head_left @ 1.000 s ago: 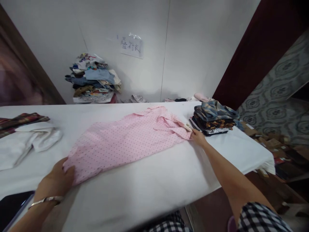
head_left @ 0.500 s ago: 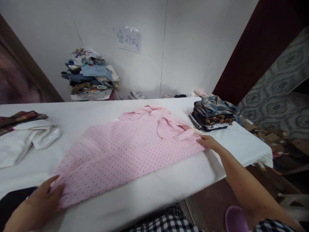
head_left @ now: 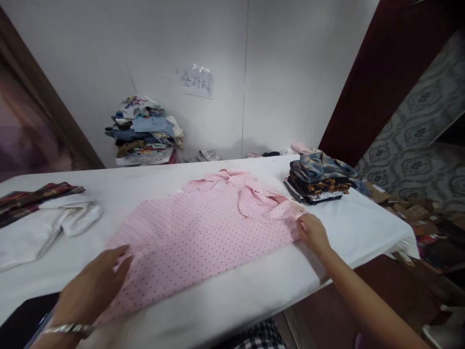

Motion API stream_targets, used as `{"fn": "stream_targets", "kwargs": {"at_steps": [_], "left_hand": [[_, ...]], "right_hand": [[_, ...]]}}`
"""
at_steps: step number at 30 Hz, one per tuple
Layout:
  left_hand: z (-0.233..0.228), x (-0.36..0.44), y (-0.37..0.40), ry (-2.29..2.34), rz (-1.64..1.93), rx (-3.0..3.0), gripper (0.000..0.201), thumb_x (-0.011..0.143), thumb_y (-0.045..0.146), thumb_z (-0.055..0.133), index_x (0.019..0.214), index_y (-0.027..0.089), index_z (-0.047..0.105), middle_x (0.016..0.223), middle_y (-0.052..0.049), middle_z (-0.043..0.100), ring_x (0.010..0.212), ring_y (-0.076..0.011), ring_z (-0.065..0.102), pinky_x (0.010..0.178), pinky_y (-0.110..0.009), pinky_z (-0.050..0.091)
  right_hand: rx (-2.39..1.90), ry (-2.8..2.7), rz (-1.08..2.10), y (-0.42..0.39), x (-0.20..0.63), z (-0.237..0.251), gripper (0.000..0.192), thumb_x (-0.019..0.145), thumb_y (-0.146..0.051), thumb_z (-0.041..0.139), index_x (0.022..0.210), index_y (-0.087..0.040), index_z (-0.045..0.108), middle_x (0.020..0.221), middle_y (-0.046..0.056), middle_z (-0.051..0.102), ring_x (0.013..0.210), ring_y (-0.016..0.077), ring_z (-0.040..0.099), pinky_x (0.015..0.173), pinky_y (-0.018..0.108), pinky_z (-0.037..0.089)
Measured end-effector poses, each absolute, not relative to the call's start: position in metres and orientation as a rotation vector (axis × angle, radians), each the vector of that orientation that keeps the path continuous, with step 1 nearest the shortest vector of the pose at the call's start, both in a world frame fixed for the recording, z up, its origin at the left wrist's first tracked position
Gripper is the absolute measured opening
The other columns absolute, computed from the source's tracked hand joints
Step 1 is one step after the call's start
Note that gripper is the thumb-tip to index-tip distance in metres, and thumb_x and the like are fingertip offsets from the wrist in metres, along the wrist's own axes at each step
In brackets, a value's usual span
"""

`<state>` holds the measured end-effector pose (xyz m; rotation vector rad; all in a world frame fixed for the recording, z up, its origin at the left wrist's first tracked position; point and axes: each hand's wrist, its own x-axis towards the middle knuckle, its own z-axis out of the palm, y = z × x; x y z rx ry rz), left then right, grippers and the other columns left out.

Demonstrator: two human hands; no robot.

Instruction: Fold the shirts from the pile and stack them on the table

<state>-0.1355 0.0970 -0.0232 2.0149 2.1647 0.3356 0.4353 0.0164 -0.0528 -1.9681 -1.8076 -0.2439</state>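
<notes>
A pink dotted shirt (head_left: 203,237) lies folded lengthwise on the white-covered table (head_left: 232,291), its collar and a sleeve toward the far side. Over the shirt's left end is my left hand (head_left: 96,281), thumb and fingers apart, a bracelet on the wrist; whether its fingertips touch the cloth is hard to tell. At the right end, my right hand (head_left: 313,233) pinches the shirt's edge between thumb and fingers.
A folded clothes stack (head_left: 319,177) stands at the right. A tall clothing pile (head_left: 145,131) is against the wall. White cloth (head_left: 47,228) and plaid cloth (head_left: 39,196) lie at left, a dark item (head_left: 25,320) at near left. Boxes (head_left: 414,213) sit beyond the table's right end.
My left hand has come off the shirt's left end and moved right and up over the cloth. My right hand stays at the right end. The camera view has tilted slightly.
</notes>
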Motion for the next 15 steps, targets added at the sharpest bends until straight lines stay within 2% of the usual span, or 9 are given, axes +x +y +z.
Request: {"fn": "stream_targets", "kwargs": {"at_steps": [3, 5, 10, 15], "left_hand": [[0.009, -0.050, 0.112, 1.870, 0.375, 2.198, 0.042, 0.085, 0.050, 0.039, 0.115, 0.028, 0.058, 0.122, -0.002, 0.065, 0.094, -0.0257, 0.067, 0.074, -0.039, 0.056], [0.022, 0.013, 0.124, 1.586, 0.367, 2.343, 0.041, 0.090, 0.042, 0.037, 0.118, 0.022, 0.059, 0.124, -0.005, 0.064, 0.092, -0.0219, 0.067, 0.077, -0.037, 0.056], [0.031, 0.167, 0.149, 1.060, 0.334, 2.719, 0.034, 0.094, 0.028, 0.039, 0.122, 0.022, 0.057, 0.124, -0.006, 0.062, 0.104, -0.0204, 0.062, 0.084, -0.036, 0.054], [0.024, 0.283, 0.155, 0.883, 0.343, 2.881, 0.036, 0.087, 0.021, 0.053, 0.124, 0.022, 0.055, 0.127, -0.010, 0.056, 0.108, -0.0250, 0.059, 0.084, -0.039, 0.051]], "right_hand": [[-1.689, -2.023, 0.099, 0.016, 0.413, -0.052, 0.023, 0.092, -0.029, 0.043, 0.081, -0.020, 0.062, 0.082, 0.005, 0.063, 0.081, 0.0180, 0.056, 0.077, 0.029, 0.043], [-1.707, -2.043, 0.231, 0.022, 0.404, -0.053, 0.024, 0.092, -0.029, 0.044, 0.083, -0.020, 0.064, 0.084, 0.004, 0.064, 0.081, 0.0164, 0.056, 0.074, 0.027, 0.043], [-1.909, -1.903, 0.176, 0.035, 0.399, -0.062, 0.027, 0.094, -0.031, 0.044, 0.100, -0.023, 0.069, 0.103, 0.005, 0.064, 0.096, 0.0174, 0.058, 0.078, 0.026, 0.043], [-1.970, -1.851, 0.185, 0.035, 0.401, -0.069, 0.029, 0.093, -0.034, 0.046, 0.112, -0.028, 0.068, 0.100, 0.004, 0.065, 0.093, 0.0169, 0.060, 0.073, 0.025, 0.043]]}}
